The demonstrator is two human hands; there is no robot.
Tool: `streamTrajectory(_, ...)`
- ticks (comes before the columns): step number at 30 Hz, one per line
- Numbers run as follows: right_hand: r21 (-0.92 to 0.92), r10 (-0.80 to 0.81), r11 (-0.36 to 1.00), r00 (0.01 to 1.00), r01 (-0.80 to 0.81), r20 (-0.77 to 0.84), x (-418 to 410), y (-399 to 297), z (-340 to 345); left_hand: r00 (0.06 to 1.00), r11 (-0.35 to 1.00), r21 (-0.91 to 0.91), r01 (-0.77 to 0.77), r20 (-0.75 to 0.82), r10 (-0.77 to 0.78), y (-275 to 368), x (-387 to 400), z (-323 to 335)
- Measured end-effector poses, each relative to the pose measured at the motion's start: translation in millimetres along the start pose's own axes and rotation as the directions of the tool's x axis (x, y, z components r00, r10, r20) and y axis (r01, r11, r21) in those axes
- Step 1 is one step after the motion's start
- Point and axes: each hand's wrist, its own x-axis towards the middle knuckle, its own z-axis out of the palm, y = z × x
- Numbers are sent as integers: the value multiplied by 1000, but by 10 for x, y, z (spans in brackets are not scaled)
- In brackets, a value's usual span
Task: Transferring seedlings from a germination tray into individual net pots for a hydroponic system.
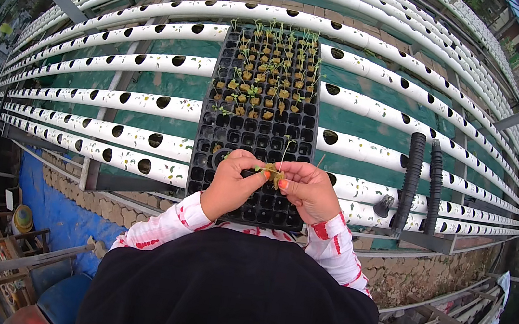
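A black plastic seedling tray (204, 130) lies across white hydroponic pipes, its far cells holding sprouts in brownish plugs (247, 76). Above its near part, my left hand (232, 183) and my right hand (310, 191) meet at a small seedling plug (275, 174). Both hands pinch it between thumb and fingertips; a thin pale stem with small leaves (289, 139) rises from it. Beside my left hand, a round black net cup (220, 157) sits on the tray, partly covered by the fingers.
White pipes with round holes (168, 107) run to both sides over green sheeting (162, 81). At the right, two stacks of black net cups (410, 182) (434, 185) and a single black cup (383, 206) rest on the pipes. A blue chair (64, 301) stands at the lower left.
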Motion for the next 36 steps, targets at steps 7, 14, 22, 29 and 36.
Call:
streamTrajectory(7, 143, -15, 989, 996, 27, -85, -43, 28, 43, 997, 996, 75, -49, -60, 54, 93, -5, 33)
streamTrajectory(14, 119, -96, 987, 989, 109, -114, -78, 61, 111, 971, 985, 39, -166, -168, 170, 196, -45, 104)
streamTrajectory(22, 62, -136, 988, 983, 144, -121, -72, 22, 148, 948, 953, 147, -266, -138, 286, 153, -80, 90)
streamTrajectory(29, -12, -225, 974, 960, 226, -164, -67, 24, 110, 945, 946, 19, -325, 31, 324, 195, -53, -6)
streamTrajectory(36, 86, -132, 986, 982, 144, -134, -89, -71, 159, 954, 951, -122, -283, 63, 292, 148, -66, 5)
